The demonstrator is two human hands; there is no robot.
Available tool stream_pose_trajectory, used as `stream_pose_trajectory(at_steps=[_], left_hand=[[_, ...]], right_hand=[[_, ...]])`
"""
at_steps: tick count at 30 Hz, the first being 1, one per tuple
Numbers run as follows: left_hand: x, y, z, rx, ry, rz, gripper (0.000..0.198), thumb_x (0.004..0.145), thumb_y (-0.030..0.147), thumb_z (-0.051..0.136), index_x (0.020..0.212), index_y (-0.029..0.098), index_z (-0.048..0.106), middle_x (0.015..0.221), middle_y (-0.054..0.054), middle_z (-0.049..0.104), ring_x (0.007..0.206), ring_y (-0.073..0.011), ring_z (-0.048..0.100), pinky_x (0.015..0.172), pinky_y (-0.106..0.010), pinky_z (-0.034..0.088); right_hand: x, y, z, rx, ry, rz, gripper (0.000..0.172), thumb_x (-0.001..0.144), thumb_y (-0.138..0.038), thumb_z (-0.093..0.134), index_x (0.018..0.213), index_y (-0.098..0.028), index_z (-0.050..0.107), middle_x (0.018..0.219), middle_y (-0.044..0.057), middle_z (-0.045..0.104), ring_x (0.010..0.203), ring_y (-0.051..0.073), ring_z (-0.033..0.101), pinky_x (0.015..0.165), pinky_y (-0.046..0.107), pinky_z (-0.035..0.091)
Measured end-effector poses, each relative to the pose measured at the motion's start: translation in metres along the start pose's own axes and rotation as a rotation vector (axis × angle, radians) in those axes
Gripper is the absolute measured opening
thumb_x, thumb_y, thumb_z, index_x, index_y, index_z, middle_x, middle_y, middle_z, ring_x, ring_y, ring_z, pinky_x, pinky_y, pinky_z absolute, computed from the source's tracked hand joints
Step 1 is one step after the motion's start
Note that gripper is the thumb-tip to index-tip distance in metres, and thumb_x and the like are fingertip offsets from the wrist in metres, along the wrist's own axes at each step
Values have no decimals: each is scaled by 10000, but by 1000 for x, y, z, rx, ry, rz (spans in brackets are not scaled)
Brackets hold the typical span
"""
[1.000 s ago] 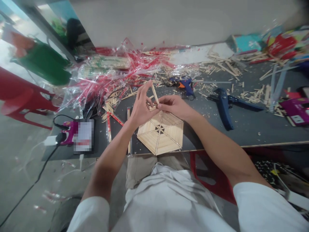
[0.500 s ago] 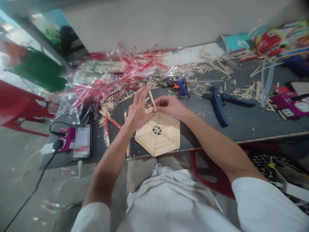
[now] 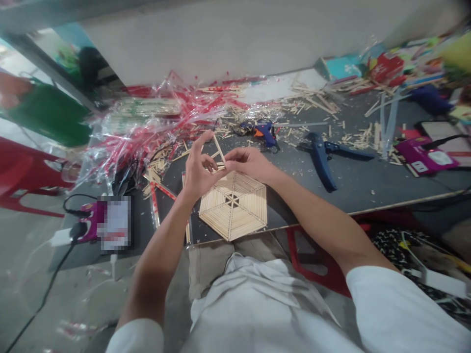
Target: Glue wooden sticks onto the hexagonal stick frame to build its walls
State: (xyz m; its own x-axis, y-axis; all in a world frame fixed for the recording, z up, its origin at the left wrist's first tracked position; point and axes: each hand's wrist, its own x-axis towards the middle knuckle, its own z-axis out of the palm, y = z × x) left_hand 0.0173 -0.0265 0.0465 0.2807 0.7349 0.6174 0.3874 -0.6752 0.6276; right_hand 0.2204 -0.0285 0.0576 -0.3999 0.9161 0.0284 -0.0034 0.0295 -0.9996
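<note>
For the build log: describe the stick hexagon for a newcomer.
On the dark work table, at the middle of the near edge, lies a flat hexagonal panel of wooden sticks, just below the left hand and right hand. Unlike the loose sticks around it, it shows six wedges of parallel sticks around a small dark hole.

place: craft workshop | signs: bench [image 3: 353,184] littered with wooden sticks [image 3: 316,104], glue gun [image 3: 263,133], torn plastic wrap [image 3: 162,113]; concrete floor [image 3: 29,279]
</note>
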Motion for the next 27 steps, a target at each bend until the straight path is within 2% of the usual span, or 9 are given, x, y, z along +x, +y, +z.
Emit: stream_pose_trajectory(at_steps=[2, 4, 8, 10, 14, 16, 19, 23, 27], left_hand=[[1, 1, -2, -47, -1, -21, 985, 794, 657, 835, 1595, 388, 329, 1604, -144, 494, 620, -50, 624, 527, -235, 536], [1, -3, -3, -87, 3, -37, 1039, 796, 661, 832, 1628, 437, 251, 1617, -138, 468, 630, -63, 633, 532, -263, 549], [3, -26, -4, -110, 3, -25, 1094, 837, 671, 787, 1660, 507, 84, 1638, -123, 419, 801, -122, 716, 591, -277, 569], [4, -42, -6, -106, 44, -25, 1107, 842, 692, 767, 1666, 511, 49, 1615, -126, 446, 1029, -209, 739, 624, -267, 578], [6, -59, -12, -94, -50, -35, 1086, 851, 748, 712, 1667, 528, 31, 1615, -113, 453, 1335, -310, 642, 706, -285, 607], [7, -58, -14, -137, -93, -16, 1112, 837, 762, 714, 1666, 535, 9, 1634, -108, 431, 1306, -306, 659, 700, -305, 612], [8, -47, -15, -273, -136, -9, 1097, 825, 778, 707, 1671, 524, 56, 1661, -108, 412, 1109, -241, 731, 666, -308, 606], [7, -37, -15, -457, -156, -65, 1067, 762, 830, 714, 1648, 489, 225, 1694, -120, 397, 932, -174, 730, 623, -292, 576], [7, -38, -16, -550, -223, -102, 1127, 661, 893, 735, 1614, 455, 323, 1700, -128, 401, 900, -179, 717, 580, -294, 542]], right_hand=[[0, 0, -2, -62, 37, -22, 512, 818, -696, 752, 951, -202, 736, 744, 16, 654, 600, 123, 466, 581, 306, 386], [0, 1, -9, -216, 144, -103, 476, 886, -679, 696, 936, -208, 737, 794, 45, 686, 647, 152, 519, 629, 329, 427], [5, 5, -37, -653, 462, -311, 205, 960, -398, 673, 864, -226, 731, 951, 96, 738, 895, 240, 644, 870, 410, 494], [8, 10, -53, -776, 548, -297, 146, 963, -311, 649, 874, -232, 733, 924, 89, 738, 890, 247, 655, 892, 425, 501], [15, 20, -78, -925, 733, -207, 130, 921, -309, 712, 813, -238, 702, 860, 74, 715, 875, 267, 650, 901, 460, 522], [17, 26, -83, -997, 772, -196, 136, 919, -288, 715, 803, -222, 688, 875, 91, 700, 939, 284, 649, 940, 475, 519], [20, 38, -84, -1064, 795, -165, 109, 933, -288, 696, 964, -184, 706, 1059, 152, 686, 1103, 318, 624, 1014, 503, 496], [30, 62, -87, -1091, 802, -26, 375, 912, -276, 681, 1230, -85, 628, 1221, 251, 644, 1180, 374, 602, 1040, 552, 480], [38, 78, -93, -1103, 771, 39, 394, 905, -182, 562, 1264, -20, 575, 1221, 292, 637, 1190, 397, 622, 1065, 559, 469]])
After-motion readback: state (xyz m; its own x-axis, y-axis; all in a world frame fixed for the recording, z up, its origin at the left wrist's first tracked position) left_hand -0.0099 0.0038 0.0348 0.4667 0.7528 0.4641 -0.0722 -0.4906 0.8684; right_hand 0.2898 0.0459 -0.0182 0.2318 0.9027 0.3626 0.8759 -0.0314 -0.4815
